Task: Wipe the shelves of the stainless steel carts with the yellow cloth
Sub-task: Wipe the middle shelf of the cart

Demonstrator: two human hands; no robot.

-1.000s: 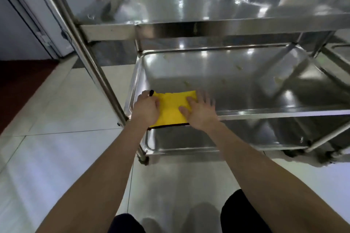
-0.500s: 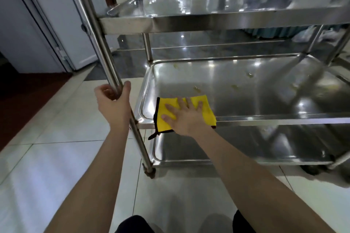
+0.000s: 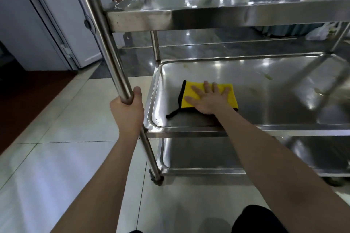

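— Yellow cloth (image 3: 232, 98) lies flat on the middle shelf (image 3: 265, 104) of our cart (image 3: 227, 15), near its front left corner, a black edge strip (image 3: 173, 114) trailing toward the front rim.
— Our right hand (image 3: 210, 100) presses on it, fingers straight and spread.
— And our left hand (image 3: 128, 108)?
— Wrapped round the front left upright post (image 3: 106, 39), just above the middle shelf's level. Pale smears (image 3: 268, 76) dot the shelf toward its back right.

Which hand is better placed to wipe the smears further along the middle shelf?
Right. The right hand lies flat on the yellow cloth on the middle shelf, nearer the smears; the left hand grips the cart post.
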